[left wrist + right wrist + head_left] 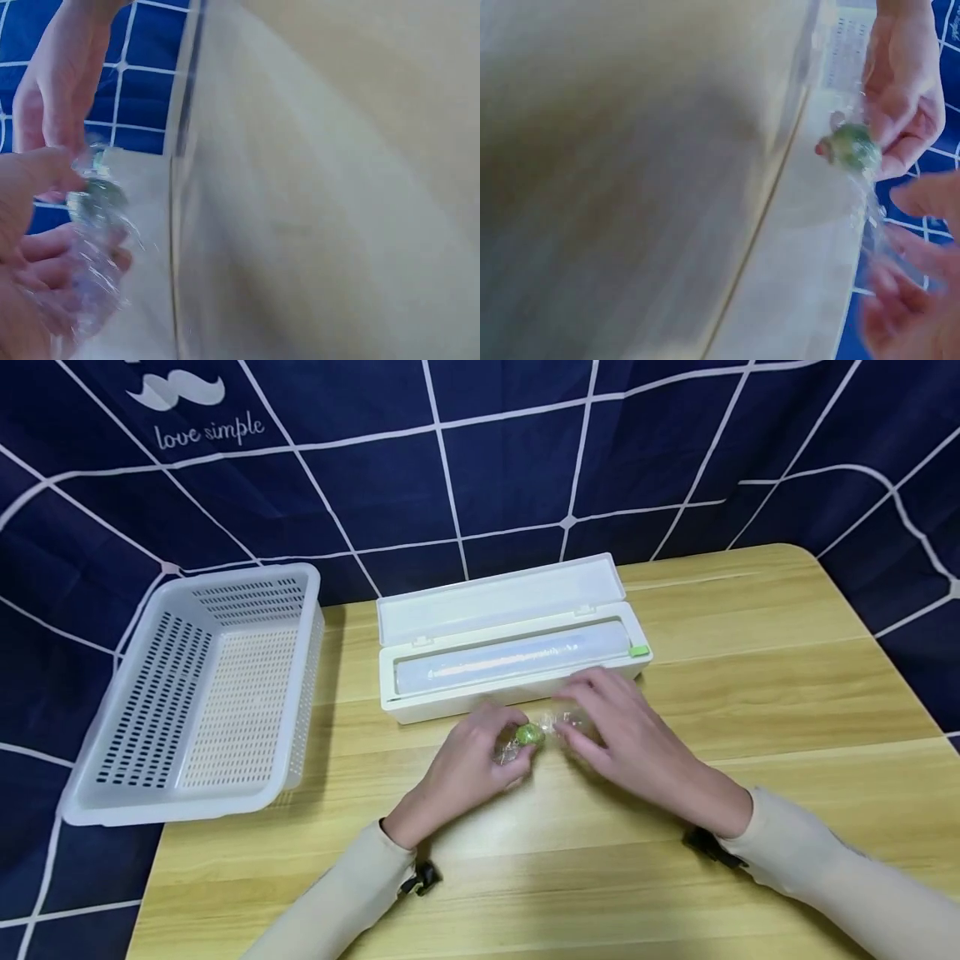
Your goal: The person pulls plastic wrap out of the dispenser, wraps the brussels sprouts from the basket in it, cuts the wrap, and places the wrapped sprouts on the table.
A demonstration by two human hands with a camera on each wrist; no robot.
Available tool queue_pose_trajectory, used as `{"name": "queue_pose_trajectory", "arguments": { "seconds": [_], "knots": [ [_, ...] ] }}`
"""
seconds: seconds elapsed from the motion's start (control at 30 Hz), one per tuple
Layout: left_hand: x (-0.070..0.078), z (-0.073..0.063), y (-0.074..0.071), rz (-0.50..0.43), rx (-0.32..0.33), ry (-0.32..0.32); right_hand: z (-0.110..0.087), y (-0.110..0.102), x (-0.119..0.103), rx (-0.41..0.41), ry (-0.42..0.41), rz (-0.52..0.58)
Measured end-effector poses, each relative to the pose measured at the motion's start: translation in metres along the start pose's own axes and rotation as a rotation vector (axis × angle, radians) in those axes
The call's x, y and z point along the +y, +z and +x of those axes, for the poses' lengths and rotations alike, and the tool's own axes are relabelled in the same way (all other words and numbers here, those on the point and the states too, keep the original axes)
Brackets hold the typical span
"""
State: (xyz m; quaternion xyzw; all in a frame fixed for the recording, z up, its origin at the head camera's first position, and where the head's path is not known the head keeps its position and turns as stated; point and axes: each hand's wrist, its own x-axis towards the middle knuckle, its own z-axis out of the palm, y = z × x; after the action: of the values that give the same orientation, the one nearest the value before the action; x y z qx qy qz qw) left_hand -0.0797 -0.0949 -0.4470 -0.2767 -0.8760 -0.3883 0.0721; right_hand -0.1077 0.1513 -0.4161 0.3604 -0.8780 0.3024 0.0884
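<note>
A small round green thing [531, 734] is wrapped in clear cling film, its kind hard to make out through the wrap. My left hand [480, 747] pinches it between thumb and fingers, with crumpled film [94, 277] trailing across the palm side. At the other end, a twisted tail of film [870, 214] runs toward my right hand [626, 739]. The right thumb stands apart from the fingers around this tail, and the fingers are blurred in the right wrist view. Behind both hands sits a white cling film box [450, 702] with its lid up and a film roll [513, 656] inside.
A white perforated basket [303, 693] stands on the left of the wooden table [750, 693]. A green slider [638, 651] sits at the right end of the box's front edge. Dark blue cloth with white lines [510, 460] hangs behind the table.
</note>
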Motion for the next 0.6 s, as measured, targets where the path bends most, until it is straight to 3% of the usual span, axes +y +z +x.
{"name": "queue_pose_trajectory", "arguments": {
  "seconds": [0.27, 0.47, 0.53, 0.6],
  "knots": [
    [0.002, -0.001, -0.009, -0.112, 0.231, 0.074, 0.005, -0.006, -0.009, 0.417, -0.205, 0.050],
    [0.007, 0.000, -0.012, -0.163, 0.410, 0.151, 0.015, 0.005, -0.022, 0.801, -0.354, 0.116],
    [0.009, 0.000, -0.013, -0.176, 0.470, 0.177, 0.017, 0.006, -0.024, 0.804, -0.376, 0.131],
    [0.010, 0.000, -0.014, -0.185, 0.518, 0.198, 0.016, 0.005, -0.025, 0.725, -0.371, 0.160]
  ]
}}
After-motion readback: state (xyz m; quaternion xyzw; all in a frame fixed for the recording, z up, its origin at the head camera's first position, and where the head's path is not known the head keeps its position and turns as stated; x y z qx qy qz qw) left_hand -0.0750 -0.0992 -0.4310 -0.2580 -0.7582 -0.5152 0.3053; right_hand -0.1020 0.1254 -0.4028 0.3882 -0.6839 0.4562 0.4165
